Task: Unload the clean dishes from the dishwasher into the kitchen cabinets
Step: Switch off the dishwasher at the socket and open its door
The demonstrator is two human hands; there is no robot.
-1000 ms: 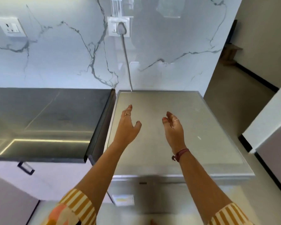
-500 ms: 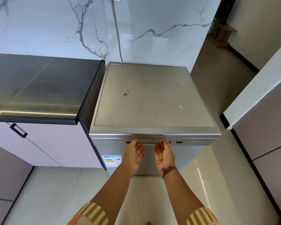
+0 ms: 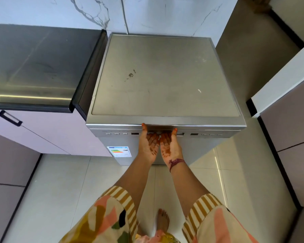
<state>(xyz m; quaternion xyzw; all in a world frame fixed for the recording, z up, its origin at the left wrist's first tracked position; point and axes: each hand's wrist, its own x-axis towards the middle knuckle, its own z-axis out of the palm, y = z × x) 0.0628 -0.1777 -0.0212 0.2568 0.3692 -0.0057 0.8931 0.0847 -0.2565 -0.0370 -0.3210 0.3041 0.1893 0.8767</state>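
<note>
Bare foot [image 3: 162, 220] on tiled floor [image 3: 60, 190], near. Left hand [image 3: 148, 146] and right hand [image 3: 169, 146] side by side, palms up, fingers hooked into handle recess [image 3: 161, 132] under top edge of dishwasher [image 3: 165, 76]; door closed. Energy label [image 3: 119, 151] on front, left. Dark bench [image 3: 33, 67] left of dishwasher. Marble wall [image 3: 165, 14] far.

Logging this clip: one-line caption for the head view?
Palms up, left hand and right hand hook fingers into the closed dishwasher door's handle recess.
</note>
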